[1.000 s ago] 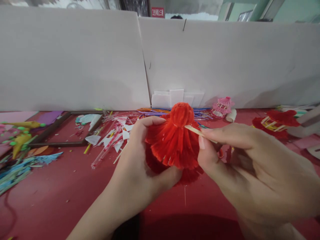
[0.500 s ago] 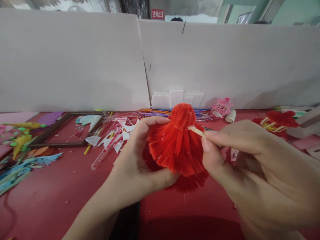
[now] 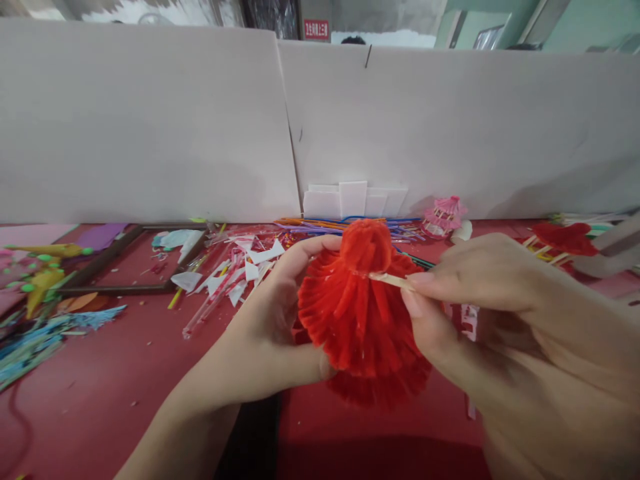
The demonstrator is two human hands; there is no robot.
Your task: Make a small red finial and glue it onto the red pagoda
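A red fuzzy craft piece [image 3: 360, 320], with a round knob on top and strips fanning out in tiers below, is held above the table. My left hand [image 3: 270, 333] grips it from the left, thumb on the front of the strips and fingers behind. Between the thumb and forefinger of my right hand [image 3: 500, 333] is a thin pale wooden stick [image 3: 393, 281]. The stick's tip touches the piece just beneath the knob. The other fingers of my right hand are curled and partly hidden.
On the red table [image 3: 150, 380] lie a brown frame [image 3: 115, 289], paper scraps [image 3: 237, 291], coloured sticks [image 3: 320, 227] and blue strips [image 3: 55, 333]. A pink craft [image 3: 444, 217] and red craft [image 3: 565, 238] stand right, before white boards [image 3: 450, 127].
The red piece has dropped slightly and tilted, showing more of its lower strips. The stick's tip has moved a little left and down along the base of the knob.
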